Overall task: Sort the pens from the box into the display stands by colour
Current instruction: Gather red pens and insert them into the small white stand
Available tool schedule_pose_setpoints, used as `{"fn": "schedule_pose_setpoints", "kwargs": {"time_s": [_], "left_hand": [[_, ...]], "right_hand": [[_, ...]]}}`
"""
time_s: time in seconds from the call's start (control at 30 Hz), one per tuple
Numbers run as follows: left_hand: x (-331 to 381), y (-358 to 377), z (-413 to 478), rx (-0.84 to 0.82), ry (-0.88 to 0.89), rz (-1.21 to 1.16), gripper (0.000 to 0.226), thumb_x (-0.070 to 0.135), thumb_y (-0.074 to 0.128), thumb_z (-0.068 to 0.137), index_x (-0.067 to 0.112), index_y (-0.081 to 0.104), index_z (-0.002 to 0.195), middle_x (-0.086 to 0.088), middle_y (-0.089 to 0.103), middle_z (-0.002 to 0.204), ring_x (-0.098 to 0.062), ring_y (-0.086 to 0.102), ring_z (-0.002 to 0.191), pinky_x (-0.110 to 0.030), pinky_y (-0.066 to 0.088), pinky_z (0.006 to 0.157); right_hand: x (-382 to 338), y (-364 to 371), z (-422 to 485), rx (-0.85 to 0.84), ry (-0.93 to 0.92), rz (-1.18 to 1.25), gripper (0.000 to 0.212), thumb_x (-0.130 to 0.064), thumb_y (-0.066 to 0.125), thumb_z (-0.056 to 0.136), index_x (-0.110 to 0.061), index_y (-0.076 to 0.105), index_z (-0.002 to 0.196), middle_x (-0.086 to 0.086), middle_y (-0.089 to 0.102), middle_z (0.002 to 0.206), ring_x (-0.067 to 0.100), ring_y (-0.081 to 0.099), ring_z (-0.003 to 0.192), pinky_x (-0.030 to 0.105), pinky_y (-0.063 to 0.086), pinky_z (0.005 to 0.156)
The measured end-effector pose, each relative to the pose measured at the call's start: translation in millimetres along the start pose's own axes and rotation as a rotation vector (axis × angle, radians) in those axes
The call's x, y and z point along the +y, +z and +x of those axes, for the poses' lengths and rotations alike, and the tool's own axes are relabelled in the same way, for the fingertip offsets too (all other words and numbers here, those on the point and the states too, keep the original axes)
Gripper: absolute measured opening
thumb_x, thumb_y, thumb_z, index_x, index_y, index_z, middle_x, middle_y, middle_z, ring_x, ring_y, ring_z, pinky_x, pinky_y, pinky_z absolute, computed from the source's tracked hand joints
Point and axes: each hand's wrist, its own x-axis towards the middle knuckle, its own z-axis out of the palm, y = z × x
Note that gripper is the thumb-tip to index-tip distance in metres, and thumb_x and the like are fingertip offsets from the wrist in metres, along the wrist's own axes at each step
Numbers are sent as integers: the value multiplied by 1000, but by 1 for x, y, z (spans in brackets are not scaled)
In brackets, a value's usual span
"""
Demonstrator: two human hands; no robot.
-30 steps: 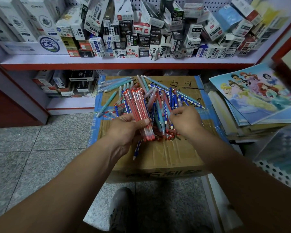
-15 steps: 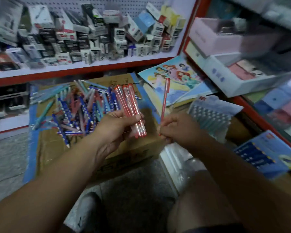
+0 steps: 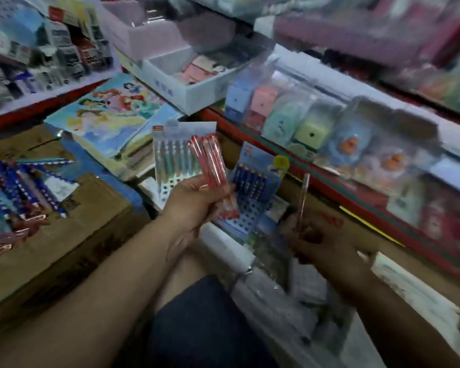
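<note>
The red-edged shelf (image 3: 361, 205) runs along the right, its goods blurred. At the left the cardboard box (image 3: 96, 205) carries a heap of loose pens (image 3: 19, 187), mostly blue. Between them a pale display stand (image 3: 170, 160) and a blue display stand (image 3: 258, 179) lean side by side, each with rows of holes. The left hand (image 3: 194, 205) grips a bundle of red pens (image 3: 211, 163) in front of both stands, tips pointing up. The right hand (image 3: 316, 235), blurred, pinches a single red pen (image 3: 303, 192) upright, just right of the blue stand.
</note>
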Motion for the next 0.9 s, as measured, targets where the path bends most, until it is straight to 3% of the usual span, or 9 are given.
{"fn": "schedule_pose_setpoints", "kwargs": {"time_s": [0.07,0.17,0.27,0.33,0.43,0.63,0.73,0.83,0.9], "left_hand": [[-20,31,1,-55,-41,46,8,-4,71,81,2,73,87,-19,71,81,-36,62,78,-65,49,88],[-49,68,2,-111,-107,96,11,-6,69,83,1,70,91,-18,69,82,-26,65,67,-39,60,66],[-76,94,2,-136,-142,151,13,-7,70,83,1,68,92,-20,65,84,-12,59,49,-20,49,47],[-96,100,1,-100,-172,214,14,-8,72,80,-1,70,92,-24,69,89,-20,64,61,-26,56,57],[-113,100,-1,-48,-254,270,22,-8,76,77,-3,72,99,-27,71,102,-35,69,88,-54,57,85],[-114,105,-6,-124,-244,351,28,-4,77,79,3,73,106,-18,75,102,-36,71,98,-54,57,89],[-114,105,-10,-142,-248,320,27,-6,74,81,2,72,107,-19,74,104,-36,70,95,-55,56,90],[-114,103,-11,-155,-248,325,26,-6,73,82,2,72,106,-20,73,105,-37,69,97,-56,55,91],[-115,101,-10,-154,-249,325,25,-5,73,82,1,72,106,-20,73,104,-37,69,95,-50,58,86]], "right_hand": [[17,-16,-11,69,43,14,7,2,64,91,-5,64,88,17,68,74,16,63,59,32,56,58],[43,-32,-24,148,94,13,9,-7,62,95,-3,62,86,19,69,77,22,68,65,40,59,67],[66,-41,-29,203,69,-107,11,-12,68,92,-12,63,82,5,70,72,15,70,66,42,60,69],[76,-45,-30,212,65,-148,12,-12,70,91,-21,63,87,0,71,76,8,69,66,37,60,68],[86,-45,-30,238,59,-105,29,-7,68,91,-32,55,96,-1,71,87,8,70,72,34,60,66],[96,-42,-20,338,53,-32,8,-20,61,96,-20,54,93,-1,71,85,9,71,74,39,62,67],[95,-40,-14,402,25,-56,12,-27,61,96,-20,58,86,-3,69,80,10,69,75,40,58,69],[91,-40,-7,481,9,-127,12,-18,68,89,-20,59,81,-8,64,75,7,62,73,32,50,69],[90,-40,-2,491,32,-114,12,-14,67,87,-18,58,83,-5,64,76,12,62,74,38,53,71]]}}
